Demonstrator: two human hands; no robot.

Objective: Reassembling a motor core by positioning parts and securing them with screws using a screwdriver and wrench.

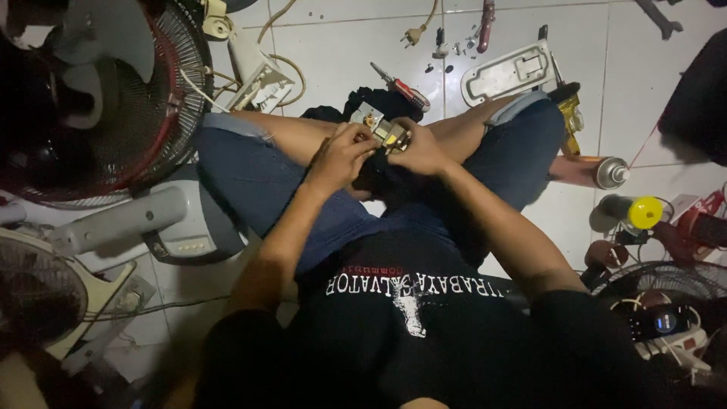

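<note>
Near the middle of the frame, above the crossed legs, both hands hold a small metal part (384, 130). The left hand (342, 155) grips its lower left side with curled fingers. The right hand (421, 151) pinches its lower right end. The part's long side runs from upper left to lower right, and its pale square end points to the upper left. A red screwdriver (401, 85) lies on the white floor (341, 45) just above. A fan cage (163, 98) sits at the upper left. At the right, a spray can (594, 171) lies on its side.
</note>
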